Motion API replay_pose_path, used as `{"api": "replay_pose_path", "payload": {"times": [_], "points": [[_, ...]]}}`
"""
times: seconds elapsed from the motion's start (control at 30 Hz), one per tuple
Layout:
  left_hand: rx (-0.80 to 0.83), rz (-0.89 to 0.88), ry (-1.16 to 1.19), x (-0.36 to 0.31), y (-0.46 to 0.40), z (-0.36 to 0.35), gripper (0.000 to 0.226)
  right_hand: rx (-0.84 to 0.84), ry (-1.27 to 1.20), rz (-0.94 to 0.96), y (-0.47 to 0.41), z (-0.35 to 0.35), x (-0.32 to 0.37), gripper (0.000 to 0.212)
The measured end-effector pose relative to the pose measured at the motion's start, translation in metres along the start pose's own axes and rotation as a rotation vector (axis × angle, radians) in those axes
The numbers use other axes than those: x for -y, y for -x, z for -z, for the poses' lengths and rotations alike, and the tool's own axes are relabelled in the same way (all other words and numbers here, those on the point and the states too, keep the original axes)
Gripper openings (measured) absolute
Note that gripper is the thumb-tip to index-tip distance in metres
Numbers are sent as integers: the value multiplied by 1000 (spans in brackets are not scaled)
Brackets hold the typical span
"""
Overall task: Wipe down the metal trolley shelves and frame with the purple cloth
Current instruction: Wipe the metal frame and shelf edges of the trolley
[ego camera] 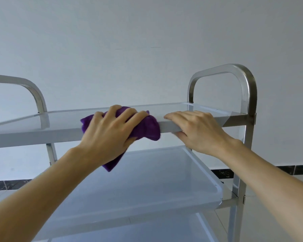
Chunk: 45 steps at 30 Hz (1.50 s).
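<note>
Wiping looks to be at the top shelf [173, 125], on its near rim; the left hand [110, 131] has its fingers curled round the bunched purple cloth [147, 128], pressing it over that edge with a tail hanging below; the right hand [196, 130] rests beside it, fingers straight on top and thumb under the rim, steadying the trolley; I'd judge the middle shelf [147, 180], the lowest shelf [147, 231] and the steel frame [250, 95] remain to be done, though nothing shows which parts are already clean.
</note>
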State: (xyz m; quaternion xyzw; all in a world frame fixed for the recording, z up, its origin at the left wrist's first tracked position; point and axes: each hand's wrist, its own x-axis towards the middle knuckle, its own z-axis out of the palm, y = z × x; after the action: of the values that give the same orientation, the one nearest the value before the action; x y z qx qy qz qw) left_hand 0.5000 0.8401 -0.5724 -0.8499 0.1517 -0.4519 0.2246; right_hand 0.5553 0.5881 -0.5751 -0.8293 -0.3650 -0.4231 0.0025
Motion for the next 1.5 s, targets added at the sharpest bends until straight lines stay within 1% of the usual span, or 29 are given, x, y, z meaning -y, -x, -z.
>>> {"api": "replay_pose_path", "payload": {"times": [0.1, 0.2, 0.33, 0.47, 0.6, 0.73, 0.83, 0.9, 1.0, 1.07, 1.13, 1.23, 1.33, 1.4, 1.43, 1.5], "points": [[-41, 10, -33, 38, 31, -2, 47, -91, -16, -8, 4, -4, -3, 45], [-68, 39, -57, 65, 55, 0, 45, -210, -9, -11, 4, -11, 0, 42], [-58, 85, -22, 50, 47, 2, 44, -321, 38, -100, 1, -23, 12, 33], [-32, 87, 24, 9, 16, 3, 47, -368, 103, -169, -2, -29, 18, 28], [-26, 56, 16, -20, -6, 2, 43, -377, 133, -122, 3, -26, 11, 34], [-37, 11, -15, 8, 12, 1, 50, -405, 171, -43, 8, -24, -6, 39], [-45, 21, -59, 41, 39, 2, 47, -437, 195, -10, 16, -22, -21, 43], [-71, 23, -84, 59, 55, 4, 42, -448, 203, -23, 24, -20, -31, 44], [-122, 7, -91, 69, 64, 7, 39, -435, 188, -88, 36, -13, -42, 44], [-153, -4, -52, 63, 61, 8, 38, -417, 162, -141, 42, -8, -43, 35], [-174, 2, -12, 52, 55, 9, 38, -408, 154, -149, 40, -4, -34, 25], [-168, 23, 39, 40, 46, 10, 39, -357, 111, -96, 22, 3, -5, 30], [-143, 28, 63, 30, 37, 11, 41, -239, 77, -62, -7, 5, 31, 40], [-136, 40, 64, 21, 32, 12, 41, -160, 103, -41, -29, -1, 55, 34], [-135, 48, 62, 16, 29, 12, 40, -151, 111, -36, -36, -6, 64, 28], [-130, 50, 49, 10, 24, 13, 39, -188, 96, -38, -41, -9, 70, 17]]}}
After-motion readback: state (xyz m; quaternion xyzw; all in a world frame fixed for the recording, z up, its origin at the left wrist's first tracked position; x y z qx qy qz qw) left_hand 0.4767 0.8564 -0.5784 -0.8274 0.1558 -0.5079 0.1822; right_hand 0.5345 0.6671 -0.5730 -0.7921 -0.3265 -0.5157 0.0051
